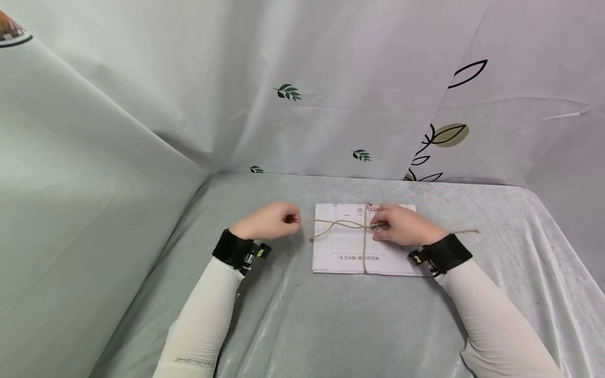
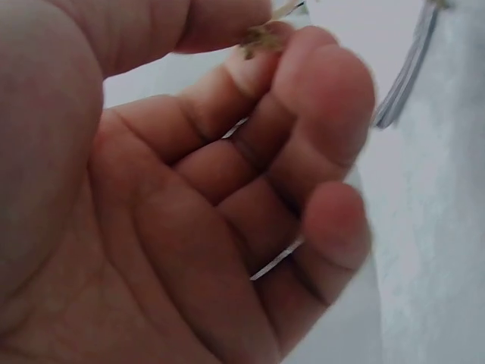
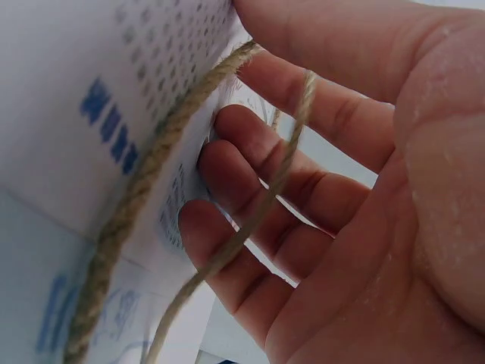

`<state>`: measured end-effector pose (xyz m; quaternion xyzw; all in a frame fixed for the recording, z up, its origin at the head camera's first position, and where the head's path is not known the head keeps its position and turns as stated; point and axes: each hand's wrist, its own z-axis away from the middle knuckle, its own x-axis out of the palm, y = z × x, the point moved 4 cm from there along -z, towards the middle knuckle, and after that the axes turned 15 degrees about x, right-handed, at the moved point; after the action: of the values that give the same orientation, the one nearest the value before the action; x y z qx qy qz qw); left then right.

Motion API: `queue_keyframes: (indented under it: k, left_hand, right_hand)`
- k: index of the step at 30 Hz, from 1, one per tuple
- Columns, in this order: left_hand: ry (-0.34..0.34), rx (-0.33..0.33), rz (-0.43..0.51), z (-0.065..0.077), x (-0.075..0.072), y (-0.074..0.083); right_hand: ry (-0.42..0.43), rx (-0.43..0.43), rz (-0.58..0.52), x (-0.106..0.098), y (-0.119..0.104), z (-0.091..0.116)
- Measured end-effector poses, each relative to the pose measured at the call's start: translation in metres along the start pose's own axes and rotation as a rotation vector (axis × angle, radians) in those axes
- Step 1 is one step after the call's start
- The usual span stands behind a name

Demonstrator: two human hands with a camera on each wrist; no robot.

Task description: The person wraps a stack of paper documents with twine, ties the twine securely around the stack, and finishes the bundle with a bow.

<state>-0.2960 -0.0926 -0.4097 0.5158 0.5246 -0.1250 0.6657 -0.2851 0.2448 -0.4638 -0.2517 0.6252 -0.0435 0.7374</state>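
A flat stack of folded newspaper (image 1: 337, 260) lies on the cloth-covered table. Brown twine (image 1: 364, 252) runs across it from top to bottom, and more twine crosses and twists sideways over its middle. Left of the stack, my left hand (image 1: 269, 220) pinches a frayed twine end (image 2: 261, 42) between thumb and index finger, with the strand stretched toward the crossing. My right hand (image 1: 406, 224) rests over the paper, thumb and index finger pinching the twine at the crossing. A loose strand (image 3: 261, 205) passes across its other fingers, and one tail (image 1: 468, 231) sticks out to the right.
A grey cloth (image 1: 331, 325) covers the table, with wrinkles near the left arm and at the right edge. Pale sheeting with leaf prints (image 1: 288, 93) hangs behind the table, and a plain sheet (image 1: 94, 199) rises on the left. Both wrists wear black bands with small cameras.
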Motion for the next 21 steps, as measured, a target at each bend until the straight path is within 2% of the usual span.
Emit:
queue_keyframes:
  k: [6,14,17,21]
  left_hand:
    - [0.056,-0.047,0.061,0.020,-0.027,-0.009]
    - [0.196,-0.118,0.146,0.053,-0.058,-0.027]
    - [0.259,-0.129,0.180,0.064,-0.068,-0.033]
    - [0.326,-0.109,0.208,0.073,-0.077,-0.037]
  right_hand:
    - [-0.007,0.012,-0.011,0.000,0.000,-0.001]
    - [-0.015,0.014,-0.019,-0.001,0.002,-0.002]
    - [-0.015,0.014,-0.023,-0.001,0.003,-0.003]
    - [-0.017,0.015,-0.036,-0.001,0.004,-0.002]
